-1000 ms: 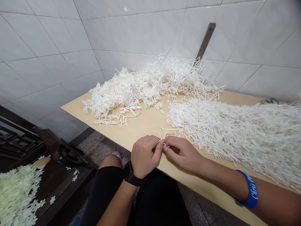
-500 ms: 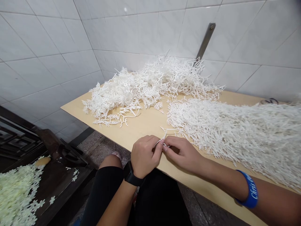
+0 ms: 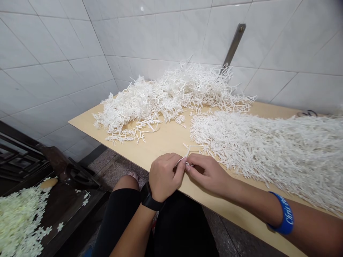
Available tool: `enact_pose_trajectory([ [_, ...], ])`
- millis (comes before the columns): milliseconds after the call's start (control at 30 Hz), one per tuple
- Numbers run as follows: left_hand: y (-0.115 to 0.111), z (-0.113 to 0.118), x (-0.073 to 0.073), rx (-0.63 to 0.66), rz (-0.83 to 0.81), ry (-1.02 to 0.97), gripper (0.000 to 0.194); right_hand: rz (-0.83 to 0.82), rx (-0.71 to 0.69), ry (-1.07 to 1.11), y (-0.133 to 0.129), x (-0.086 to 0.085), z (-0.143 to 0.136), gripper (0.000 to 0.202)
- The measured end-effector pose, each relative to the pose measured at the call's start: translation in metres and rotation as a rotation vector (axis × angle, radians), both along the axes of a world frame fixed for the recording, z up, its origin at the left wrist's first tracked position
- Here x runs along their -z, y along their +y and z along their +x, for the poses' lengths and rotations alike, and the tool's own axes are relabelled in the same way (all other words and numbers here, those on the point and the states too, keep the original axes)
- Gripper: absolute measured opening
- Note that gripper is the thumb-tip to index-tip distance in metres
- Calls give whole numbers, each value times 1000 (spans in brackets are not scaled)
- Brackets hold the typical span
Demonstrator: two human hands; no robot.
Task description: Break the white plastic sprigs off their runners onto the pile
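Observation:
Over the near edge of the wooden board, my left hand and my right hand meet fingertip to fingertip. Between them they pinch a thin white branching plastic stem, whose forked tips stick up past the fingers. Most of the piece is hidden by my thumbs and fingers. To the right of my hands spreads a dense heap of short white plastic sprigs. Farther back lies a looser pile of white branched stems.
The tan board runs from left to right against a tiled wall. A grey metal strip leans on the wall behind the pile. Pale flower-shaped pieces cover a dark wooden seat at lower left.
My hands stay together on the white stem in nearly the same pose. The view has shifted very slightly; the heaps look the same.

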State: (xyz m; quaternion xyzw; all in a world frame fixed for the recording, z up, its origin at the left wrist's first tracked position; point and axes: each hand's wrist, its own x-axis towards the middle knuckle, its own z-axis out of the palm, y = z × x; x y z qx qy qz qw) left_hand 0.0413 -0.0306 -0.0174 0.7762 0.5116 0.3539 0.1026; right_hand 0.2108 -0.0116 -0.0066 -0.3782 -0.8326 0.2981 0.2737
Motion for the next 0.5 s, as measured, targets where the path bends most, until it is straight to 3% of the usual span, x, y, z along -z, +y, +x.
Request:
enact_pose_trajectory([
  [500,1,1,1,-8,14,17,29,-12,5,7,-1,-1,0,25],
])
